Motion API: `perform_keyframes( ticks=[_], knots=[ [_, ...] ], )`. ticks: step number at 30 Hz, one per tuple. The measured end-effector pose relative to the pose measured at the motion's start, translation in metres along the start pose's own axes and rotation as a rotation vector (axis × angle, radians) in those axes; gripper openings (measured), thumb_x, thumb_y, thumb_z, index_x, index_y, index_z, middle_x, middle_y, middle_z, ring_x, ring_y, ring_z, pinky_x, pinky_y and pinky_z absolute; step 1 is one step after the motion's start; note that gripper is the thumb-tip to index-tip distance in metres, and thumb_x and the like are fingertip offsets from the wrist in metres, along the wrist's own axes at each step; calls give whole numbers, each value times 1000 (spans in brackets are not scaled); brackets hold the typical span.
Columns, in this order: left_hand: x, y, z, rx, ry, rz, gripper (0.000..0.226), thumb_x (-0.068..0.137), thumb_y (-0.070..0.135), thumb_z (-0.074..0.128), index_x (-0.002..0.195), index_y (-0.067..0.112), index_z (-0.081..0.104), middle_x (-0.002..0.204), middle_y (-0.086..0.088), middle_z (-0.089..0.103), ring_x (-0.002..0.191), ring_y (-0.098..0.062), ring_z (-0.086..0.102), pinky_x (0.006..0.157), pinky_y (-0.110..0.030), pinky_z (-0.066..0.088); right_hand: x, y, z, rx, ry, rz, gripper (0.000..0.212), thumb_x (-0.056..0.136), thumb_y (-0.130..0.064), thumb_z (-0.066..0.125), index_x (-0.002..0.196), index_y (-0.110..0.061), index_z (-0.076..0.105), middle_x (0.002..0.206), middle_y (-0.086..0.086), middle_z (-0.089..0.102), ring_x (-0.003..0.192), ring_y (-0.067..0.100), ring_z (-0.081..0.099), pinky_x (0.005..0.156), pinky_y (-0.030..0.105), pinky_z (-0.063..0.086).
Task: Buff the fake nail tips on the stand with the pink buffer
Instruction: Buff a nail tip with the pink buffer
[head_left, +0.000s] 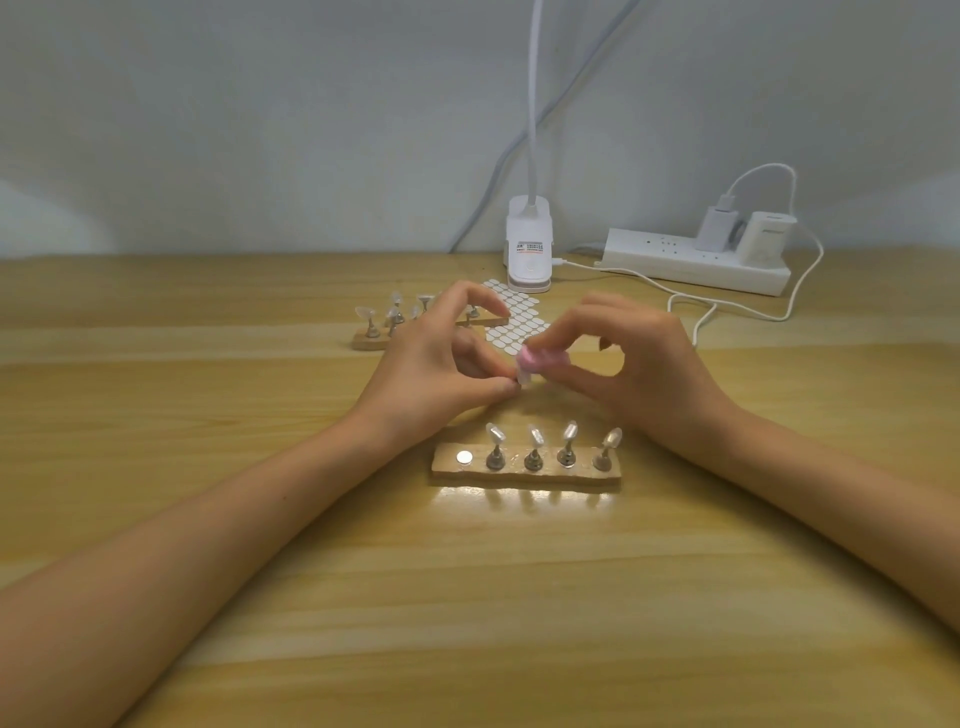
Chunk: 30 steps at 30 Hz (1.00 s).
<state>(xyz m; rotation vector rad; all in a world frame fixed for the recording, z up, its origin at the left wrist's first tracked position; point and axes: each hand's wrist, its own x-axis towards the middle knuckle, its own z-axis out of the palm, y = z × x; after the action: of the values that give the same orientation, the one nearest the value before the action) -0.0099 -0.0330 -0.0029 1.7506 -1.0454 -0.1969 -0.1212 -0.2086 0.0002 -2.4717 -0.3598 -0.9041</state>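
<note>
Hands meet above the middle of the wooden table (467, 597), both forearms reaching in from the near edge. The left hand (436, 374) pinches a small pale nail tip (524, 378) between thumb and fingertips; whether the tip sits on a peg cannot be told. The right hand (644, 374), a little blurred, grips the pink buffer (545, 358) between its thumb and curled fingers, and the buffer lies against the top of that tip.

Just on the near side of the hands, a wooden stand (447, 470) lies across the table. Four metal pegs stand on it in a row, each with a nail tip (535, 435) on top, tilted upward. At the stand's left end is a bare round metal disc (464, 457) with no peg on it.

Farther back, towards the far edge and left of centre, a second wooden stand (369, 341) carries more pegs with clear tips, partly hidden behind the left hand. Beside it on the right lies a sheet of white oval stickers (519, 317).

Along the far edge stands a white lamp clamp (529, 249) with its neck rising out of view. To its right lies a white power strip (691, 265) with a plug (717, 223) and a charger (763, 241) in it, and a white cable (753, 309) loops over the table near the far right corner.
</note>
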Motion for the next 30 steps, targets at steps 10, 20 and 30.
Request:
perform_keyframes(
  ticks=[10,20,30],
  knots=[
    [-3,3,-2,-2,-29,36,53,76,2,84,118,15,55,75,3,75,75,-12,75,80,-22,56,0,0,-3,198,45,144,31,83,-26,76,111,-12,73,95,-1,73,90,14,68,74,28,54],
    [-3,3,-1,37,-1,49,49,77,8,85,115,15,55,66,8,70,70,-6,73,76,-20,57,1,-7,2,113,-9,19,14,86,-22,75,94,-10,74,91,-7,73,87,6,66,81,19,47],
    [-2,2,-1,49,5,46,45,75,6,85,106,12,53,62,10,67,67,-7,72,77,-24,58,0,-9,2,157,-7,107,13,85,-14,77,93,-6,72,90,-7,73,85,6,69,78,33,55]
  ],
)
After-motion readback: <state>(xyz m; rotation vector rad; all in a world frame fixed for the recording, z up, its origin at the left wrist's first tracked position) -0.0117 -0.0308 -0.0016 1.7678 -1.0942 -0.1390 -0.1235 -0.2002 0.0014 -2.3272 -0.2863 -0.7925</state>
